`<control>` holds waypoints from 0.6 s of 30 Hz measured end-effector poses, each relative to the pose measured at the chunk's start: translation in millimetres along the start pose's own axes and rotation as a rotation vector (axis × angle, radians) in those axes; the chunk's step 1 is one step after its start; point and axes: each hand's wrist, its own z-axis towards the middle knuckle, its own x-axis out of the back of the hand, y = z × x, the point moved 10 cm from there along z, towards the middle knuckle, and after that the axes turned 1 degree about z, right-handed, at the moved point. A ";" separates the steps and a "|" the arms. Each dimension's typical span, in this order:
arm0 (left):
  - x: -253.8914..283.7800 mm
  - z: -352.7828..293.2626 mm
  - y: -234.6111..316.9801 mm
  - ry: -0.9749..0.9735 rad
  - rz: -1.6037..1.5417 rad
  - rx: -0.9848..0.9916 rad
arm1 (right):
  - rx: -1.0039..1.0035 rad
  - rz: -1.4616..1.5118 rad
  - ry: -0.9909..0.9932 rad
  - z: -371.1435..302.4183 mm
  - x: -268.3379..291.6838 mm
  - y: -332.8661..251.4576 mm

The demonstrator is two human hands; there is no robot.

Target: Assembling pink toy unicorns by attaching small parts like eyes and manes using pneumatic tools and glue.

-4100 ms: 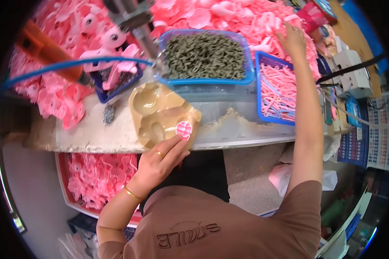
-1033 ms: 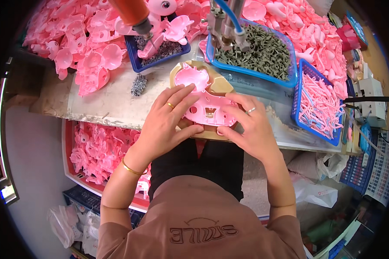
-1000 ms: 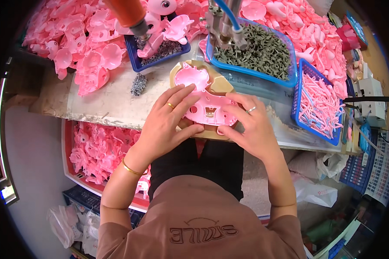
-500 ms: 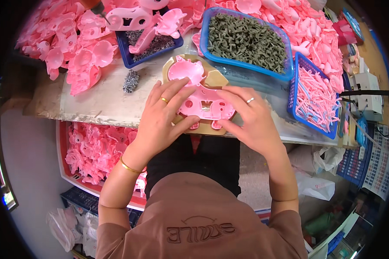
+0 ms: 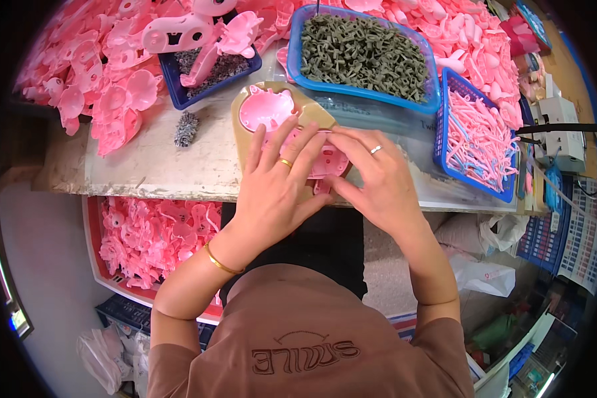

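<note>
A pink plastic shell (image 5: pixel 266 109) with a round cup at its far end lies in a tan holder (image 5: pixel 241 132) near the table's front edge. My left hand (image 5: pixel 275 176) lies across its middle, fingers stretched out and slightly spread, thumb pointing at the shell's near edge. At the shell's right end, my right hand (image 5: pixel 377 174) curls around it, fingertips on the far side and thumb by the near side. Much of the shell is covered by my fingers. A small pink tab (image 5: pixel 322 186) shows by my two thumbs.
Behind stand a blue tub of dark grey-green pieces (image 5: pixel 365 60) and a blue tray (image 5: pixel 174 85) of small screws. To the right is a blue basket (image 5: pixel 442 142) of pink sticks. Pink shells (image 5: pixel 123 99) pile up at the back; more fill a red crate (image 5: pixel 94 245) below. A screw cluster (image 5: pixel 186 129) lies left.
My left hand has slid right across the shell, nearer my right hand. My right fingers stay at its right end. The whole view has shifted slightly, and the tool at top left is out of sight.
</note>
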 end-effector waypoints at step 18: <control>-1.6 3.2 -17.1 -0.052 -0.018 0.011 | -0.011 -0.036 -0.083 6.4 -6.1 6.2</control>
